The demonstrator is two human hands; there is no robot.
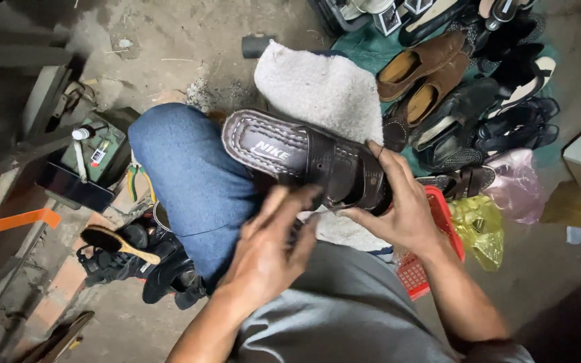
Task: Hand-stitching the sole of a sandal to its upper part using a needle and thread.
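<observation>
Over a blue-jeaned knee (183, 168), the right hand (401, 208) grips a dark brown sandal (307, 160) by its strap end; left hand (270, 245), fingers together, brushes it at six o'clock; light, stiff-soled, probably easiest held by the sole edge.

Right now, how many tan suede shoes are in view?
2: both in the shoe pile at upper right, one behind, the other in front beside it. More may be hidden.

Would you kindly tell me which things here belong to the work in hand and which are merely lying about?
In hand:
dark brown sandal
right hand gripping it
left hand against it
white cloth

Lying about:
brown loafers
black sandals
shoe brush
red basket
yellow bag
</observation>
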